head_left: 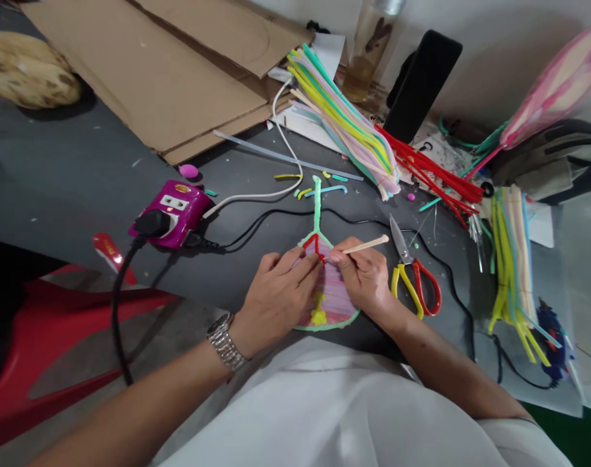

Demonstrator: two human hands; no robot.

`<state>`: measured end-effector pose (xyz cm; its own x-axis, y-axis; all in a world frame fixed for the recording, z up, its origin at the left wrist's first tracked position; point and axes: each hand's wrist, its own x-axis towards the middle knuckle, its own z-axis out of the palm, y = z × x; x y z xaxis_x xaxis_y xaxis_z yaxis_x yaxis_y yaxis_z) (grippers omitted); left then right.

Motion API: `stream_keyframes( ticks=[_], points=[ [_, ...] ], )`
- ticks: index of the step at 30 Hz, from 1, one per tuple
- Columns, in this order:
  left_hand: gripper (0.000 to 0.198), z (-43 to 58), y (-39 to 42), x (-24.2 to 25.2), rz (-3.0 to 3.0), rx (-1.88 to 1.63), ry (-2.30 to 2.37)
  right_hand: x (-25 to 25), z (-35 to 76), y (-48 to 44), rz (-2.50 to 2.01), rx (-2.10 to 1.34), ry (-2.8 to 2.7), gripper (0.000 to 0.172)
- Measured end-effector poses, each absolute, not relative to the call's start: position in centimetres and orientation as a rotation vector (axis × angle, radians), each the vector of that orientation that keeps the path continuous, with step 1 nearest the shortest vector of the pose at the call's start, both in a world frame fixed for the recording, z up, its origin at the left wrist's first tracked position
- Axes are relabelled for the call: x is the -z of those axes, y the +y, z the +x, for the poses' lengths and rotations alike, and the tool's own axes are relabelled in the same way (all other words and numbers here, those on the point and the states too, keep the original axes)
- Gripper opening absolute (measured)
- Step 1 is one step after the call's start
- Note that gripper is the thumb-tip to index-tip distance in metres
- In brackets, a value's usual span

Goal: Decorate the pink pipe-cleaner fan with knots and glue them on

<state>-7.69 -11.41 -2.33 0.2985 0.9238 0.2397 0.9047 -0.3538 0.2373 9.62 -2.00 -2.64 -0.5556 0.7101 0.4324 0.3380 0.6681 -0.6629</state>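
On the table in front of me lies a flat fan-shaped craft piece [337,285], mostly lilac, with a mint-green border, a mint stem and a yellow shape near its bottom. A bent red pipe cleaner [313,240] lies across its upper part. My left hand [280,288] is closed, its fingertips pressed on the red pipe cleaner and the craft piece. Between thumb and fingers my right hand [366,272] pinches a thin cream stick [368,244], whose near tip meets the red part. Just right of that hand rest scissors [412,272] with red and yellow handles, blades apart.
Bundles of coloured pipe cleaners [348,123] lie at the back and right [512,259], beside red ones [431,168]. A purple power socket [178,214] with cables stands left. Behind are cardboard [192,78], a phone [424,81] and a bottle [370,52]. A blue glue gun [554,340] lies right.
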Motion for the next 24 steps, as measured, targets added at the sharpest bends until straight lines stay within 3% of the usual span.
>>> stream_keyframes(
  ticks=[24],
  points=[
    [0.028, -7.5, -11.4, 2.0, 2.515, -0.450, 1.769, 2.9, 10.4, -2.5, -0.770, -0.700, -2.107, 0.021]
  ],
)
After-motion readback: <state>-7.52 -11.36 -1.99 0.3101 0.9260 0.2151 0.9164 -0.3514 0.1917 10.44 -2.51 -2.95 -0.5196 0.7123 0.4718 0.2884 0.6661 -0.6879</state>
